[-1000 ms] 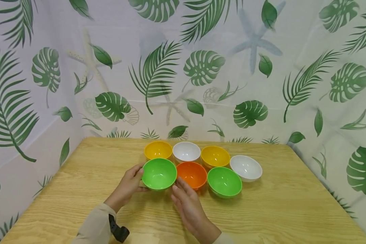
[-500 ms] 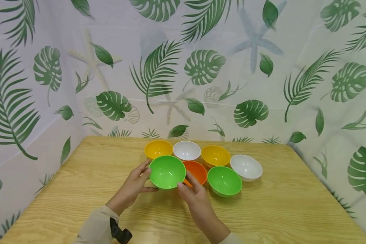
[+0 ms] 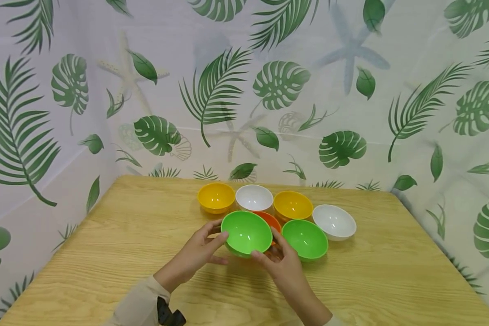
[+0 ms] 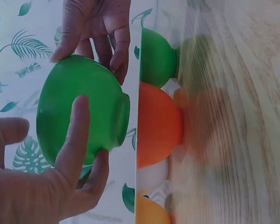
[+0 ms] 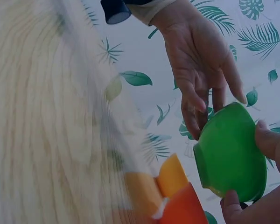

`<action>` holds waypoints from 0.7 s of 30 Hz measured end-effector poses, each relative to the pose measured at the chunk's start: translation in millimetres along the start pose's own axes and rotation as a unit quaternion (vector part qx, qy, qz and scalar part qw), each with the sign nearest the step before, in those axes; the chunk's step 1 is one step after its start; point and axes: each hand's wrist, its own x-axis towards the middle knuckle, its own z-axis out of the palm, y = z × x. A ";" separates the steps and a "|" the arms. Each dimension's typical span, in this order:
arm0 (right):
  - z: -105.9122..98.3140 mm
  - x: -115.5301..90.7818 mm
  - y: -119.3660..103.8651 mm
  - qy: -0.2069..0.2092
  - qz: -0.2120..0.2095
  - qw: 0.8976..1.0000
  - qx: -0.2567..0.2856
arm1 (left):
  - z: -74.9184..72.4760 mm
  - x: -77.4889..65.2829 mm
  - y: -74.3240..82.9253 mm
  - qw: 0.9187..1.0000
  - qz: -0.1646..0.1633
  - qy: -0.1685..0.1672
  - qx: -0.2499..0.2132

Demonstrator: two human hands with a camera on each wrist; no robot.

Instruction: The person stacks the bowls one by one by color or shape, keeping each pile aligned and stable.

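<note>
A green bowl is held in the air between both hands, tilted so that its inside faces the head camera. My left hand grips its left side, thumb near the rim and fingers on the outer wall. On the opposite side my right hand holds it, the thumb at the near rim. An orange bowl is partly hidden behind the raised bowl; in the left wrist view the orange bowl sits on the wooden table. Just right of it stands a second green bowl.
A back row holds a yellow bowl, a white bowl, another yellow bowl and a white bowl at the right. They stand on a wooden table against a leaf-patterned backdrop.
Both hands have carried the green bowl to the right, from in front of the left yellow bowl to in front of the orange one. It now tilts more. The head view has shifted slightly.
</note>
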 end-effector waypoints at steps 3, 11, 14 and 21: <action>-9.8 -3.2 -1.7 0.002 -0.001 1.000 -0.015 | 2.4 -2.9 2.3 1.000 -0.004 -0.023 0.020; -28.6 -13.4 -6.6 -0.006 0.014 0.999 0.037 | 7.2 -5.6 0.9 0.993 0.029 -0.009 0.111; -33.2 -17.5 -7.1 -0.007 0.018 0.999 0.037 | 10.5 -6.7 -1.7 0.991 0.039 -0.015 0.129; -44.7 -28.5 -6.9 0.002 0.017 0.999 -0.040 | 24.0 -7.0 -6.3 0.995 0.039 -0.036 0.087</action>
